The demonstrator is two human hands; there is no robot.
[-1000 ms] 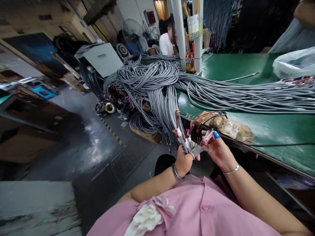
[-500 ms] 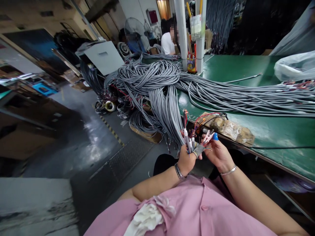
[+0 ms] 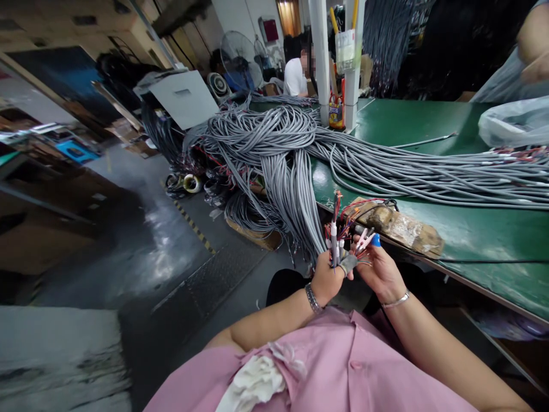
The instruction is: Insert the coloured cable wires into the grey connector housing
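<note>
My left hand (image 3: pixel 326 281) is closed round a small bunch of grey cable ends (image 3: pixel 335 245), held upright, with red and coloured wires fanning from their tips. A grey cot covers its thumb. My right hand (image 3: pixel 380 270), with a blue cot on one fingertip, pinches the thin coloured wires (image 3: pixel 362 240) at the tips, close beside the left hand. Both hands are at the near edge of the green table (image 3: pixel 463 229). The held cables run up into a large heap of grey cables (image 3: pixel 278 143) that hangs over the table's corner.
A taped brown block (image 3: pixel 398 224) lies on the table just beyond my hands. Long grey cables (image 3: pixel 429 171) stretch right toward a clear plastic bag (image 3: pixel 514 120). White posts (image 3: pixel 321 51) stand at the back. A person in white (image 3: pixel 295 74) sits far off; another person's arm (image 3: pixel 534 46) shows top right.
My left hand has turned the cable ends from leaning left to nearly upright and shifted slightly right. My right hand stays at the wire tips.
</note>
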